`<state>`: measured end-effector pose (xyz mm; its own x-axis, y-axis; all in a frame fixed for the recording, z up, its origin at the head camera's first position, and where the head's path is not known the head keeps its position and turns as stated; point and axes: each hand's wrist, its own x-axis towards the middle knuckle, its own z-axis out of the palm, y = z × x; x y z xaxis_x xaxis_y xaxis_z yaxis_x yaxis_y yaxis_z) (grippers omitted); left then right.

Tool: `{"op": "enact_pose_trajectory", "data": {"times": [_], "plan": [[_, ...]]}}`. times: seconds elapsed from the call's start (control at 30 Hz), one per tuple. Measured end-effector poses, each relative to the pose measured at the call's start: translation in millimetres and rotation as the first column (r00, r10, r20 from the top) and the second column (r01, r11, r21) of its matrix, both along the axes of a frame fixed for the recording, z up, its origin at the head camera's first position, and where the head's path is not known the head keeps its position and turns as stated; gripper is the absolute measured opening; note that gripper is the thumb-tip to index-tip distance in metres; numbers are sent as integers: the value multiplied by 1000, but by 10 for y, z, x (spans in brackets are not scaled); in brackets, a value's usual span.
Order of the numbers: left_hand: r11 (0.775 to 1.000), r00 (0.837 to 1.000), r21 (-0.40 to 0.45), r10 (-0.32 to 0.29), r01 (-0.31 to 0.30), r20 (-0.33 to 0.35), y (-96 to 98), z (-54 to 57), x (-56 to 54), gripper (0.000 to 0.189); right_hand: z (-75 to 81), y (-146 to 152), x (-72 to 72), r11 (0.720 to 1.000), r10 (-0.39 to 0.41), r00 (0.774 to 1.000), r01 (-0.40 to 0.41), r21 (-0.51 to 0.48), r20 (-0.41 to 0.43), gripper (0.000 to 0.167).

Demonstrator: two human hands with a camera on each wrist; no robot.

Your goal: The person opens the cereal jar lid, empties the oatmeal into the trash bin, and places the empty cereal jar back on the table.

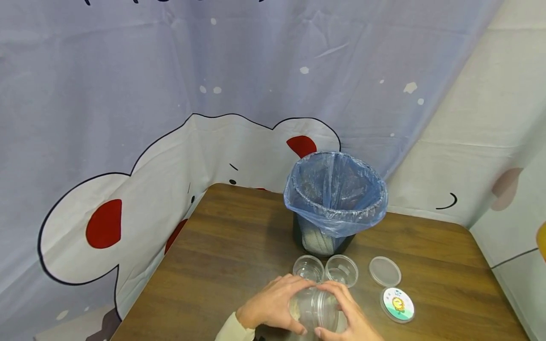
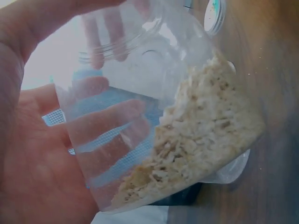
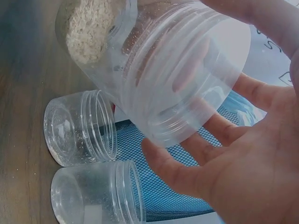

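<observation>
My left hand (image 1: 275, 303) grips a clear plastic jar (image 2: 121, 172) lying on its side and tilted, thumb and fingers spread round it. Pale flakes (image 2: 205, 126) are heaped along the lower side of that jar. A second clear jar (image 3: 222, 58) meets it at the threaded rims, seemingly mouth to mouth. Round this second jar curl the thumb and fingers of my right hand (image 1: 350, 315). No flakes can be made out clearly inside it. Just beyond the hands two more open clear jars, a left one (image 1: 308, 268) and a right one (image 1: 341, 271), stand side by side.
A black mesh bin (image 1: 317, 239) lined with a blue plastic bag (image 1: 334, 220) stands behind the jars. To the right lie a translucent lid (image 1: 385, 271) and a lid with a printed label (image 1: 398, 304). The wooden table (image 1: 222, 237) meets a printed cloth (image 1: 239, 61) at its back.
</observation>
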<state>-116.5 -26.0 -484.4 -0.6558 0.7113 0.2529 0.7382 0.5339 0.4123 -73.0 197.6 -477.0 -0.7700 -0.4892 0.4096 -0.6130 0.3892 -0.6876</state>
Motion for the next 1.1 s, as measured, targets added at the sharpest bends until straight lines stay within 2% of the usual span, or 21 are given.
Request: {"op": "enact_pose_trajectory", "data": {"times": [0.07,0.17,0.23,0.3,0.4,0.53,0.6,0.73,0.83,0.93,0.97,1.03,1.1], "plan": [[1000,1000,4,15,-15,8,6,-11,6,87,4,2,8,1000,-18,1000,19,-4,11,78],[998,997,18,57,-58,43,3,-24,15,87,10,2,34,995,-90,993,93,-32,75,81],[995,993,29,95,-97,70,-8,-32,18,88,10,7,55,984,-162,976,171,-53,148,82],[991,987,44,125,-130,98,-26,-39,19,88,-3,30,75,966,-233,948,251,-59,216,83],[983,978,74,156,-168,141,-65,-47,21,89,-38,105,97,931,-344,897,365,-27,277,82],[970,965,137,169,-199,200,-149,-52,21,89,-119,270,126,867,-493,821,491,83,287,79],[964,960,167,170,-209,220,-195,-54,10,89,-180,379,141,828,-561,789,539,154,251,78],[950,947,198,185,-241,263,-289,-50,-23,88,-326,628,160,757,-646,742,592,277,177,81],[938,932,204,214,-279,291,-370,-45,-45,87,-415,811,171,702,-705,675,616,357,219,85],[922,920,219,245,-319,305,-439,-58,-58,87,-497,984,177,633,-771,575,651,419,273,89],[916,918,229,256,-331,304,-458,-67,-62,87,-529,1042,173,609,-792,548,673,420,270,89],[902,912,247,274,-354,306,-487,-85,-70,88,-584,1160,159,568,-822,512,708,420,249,90],[890,907,259,295,-376,301,-510,-103,-86,88,-609,1276,137,545,-838,486,725,421,248,91]]}}
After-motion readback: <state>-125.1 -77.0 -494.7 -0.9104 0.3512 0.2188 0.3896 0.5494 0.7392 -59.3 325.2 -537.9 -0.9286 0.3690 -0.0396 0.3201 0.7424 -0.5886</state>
